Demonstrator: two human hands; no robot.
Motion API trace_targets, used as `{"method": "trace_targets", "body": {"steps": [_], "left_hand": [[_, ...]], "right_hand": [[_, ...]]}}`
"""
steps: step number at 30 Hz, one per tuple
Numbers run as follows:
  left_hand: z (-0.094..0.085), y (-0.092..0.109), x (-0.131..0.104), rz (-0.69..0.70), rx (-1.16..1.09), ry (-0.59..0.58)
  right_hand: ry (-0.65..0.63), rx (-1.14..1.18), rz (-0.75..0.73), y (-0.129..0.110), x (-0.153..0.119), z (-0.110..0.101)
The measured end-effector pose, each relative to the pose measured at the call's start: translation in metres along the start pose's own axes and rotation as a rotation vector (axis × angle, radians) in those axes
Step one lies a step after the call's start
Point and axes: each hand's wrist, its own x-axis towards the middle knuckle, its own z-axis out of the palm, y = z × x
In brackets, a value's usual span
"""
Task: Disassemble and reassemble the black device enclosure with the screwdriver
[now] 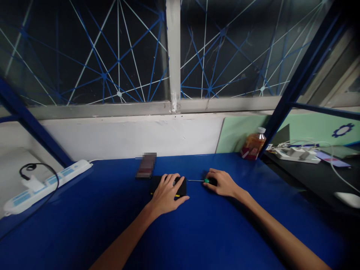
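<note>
A flat black rectangular object (182, 187) with a yellow strip along its near edge lies on the blue table (202, 236). My left hand (166, 193) rests over its top and grips it, thumb by the near right corner; much of the object is hidden beneath. To the right, my right hand (222, 183) is closed around a screwdriver (196, 180) with a green and black handle. The thin metal shaft points left, its tip at or very near the right edge of the black object. Whether the tip touches cannot be made out.
Behind my left hand lies a dark phone-like slab (146, 165), partly blurred. A white power strip (56, 182) with a plugged-in black cable runs along the left. At the back right stands a bottle (254, 144). A white mouse (348, 200) sits on the black desk at far right.
</note>
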Motion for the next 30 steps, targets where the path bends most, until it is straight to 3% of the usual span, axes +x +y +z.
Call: {"method": "trace_targets", "body": {"steps": [13, 20, 30], "left_hand": [[-0.0014, -0.0003, -0.0006, 0.002, -0.017, -0.017], [-0.0017, -0.0013, -0.0001, 0.01, -0.031, -0.003], [-0.0018, -0.0024, -0.0007, 0.001, -0.047, 0.026]], "right_hand": [[-0.009, -0.014, 0.042, -0.0051, -0.0011, 0.0027], [0.017, 0.011, -0.013, -0.0025, 0.0004, 0.0], [-0.006, 0.03, 0.052, -0.0034, -0.0008, 0.0058]]}}
